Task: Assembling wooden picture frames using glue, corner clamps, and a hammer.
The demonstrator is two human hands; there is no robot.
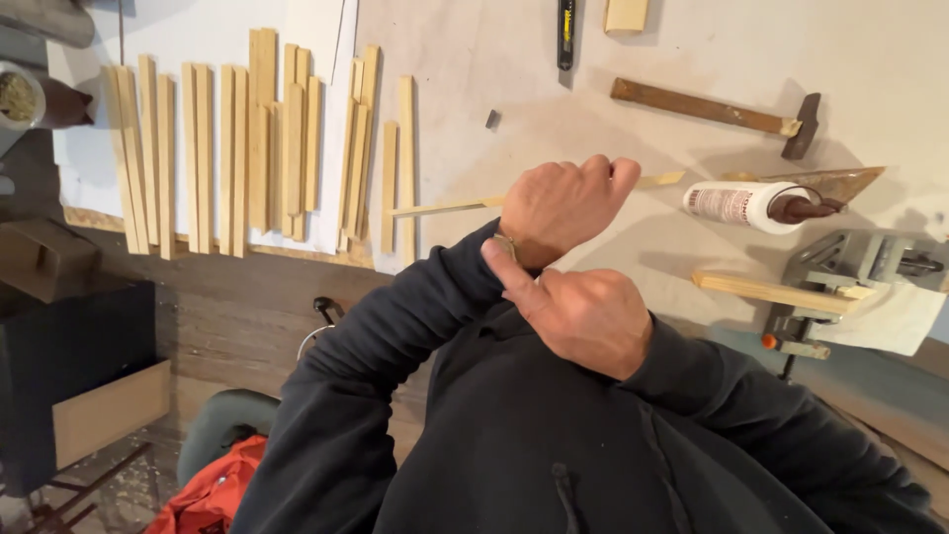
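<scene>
My left hand (565, 203) is a closed fist above the workbench. A thin wooden strip (440, 207) runs through it and sticks out on both sides. My right hand (593, 318) sits just below it, with its index finger stretched out and touching a metal band on my left wrist (506, 244). The other right fingers are curled and hold nothing. Both arms are in dark hooded-top sleeves that cover the lower middle of the view.
Several pale wooden slats (237, 148) lie side by side on a white sheet at the left. A hammer (722, 111), a white glue bottle (741, 205) and a metal vise (840, 287) clamping a wood piece lie at the right. An orange cloth (213, 494) is at the lower left.
</scene>
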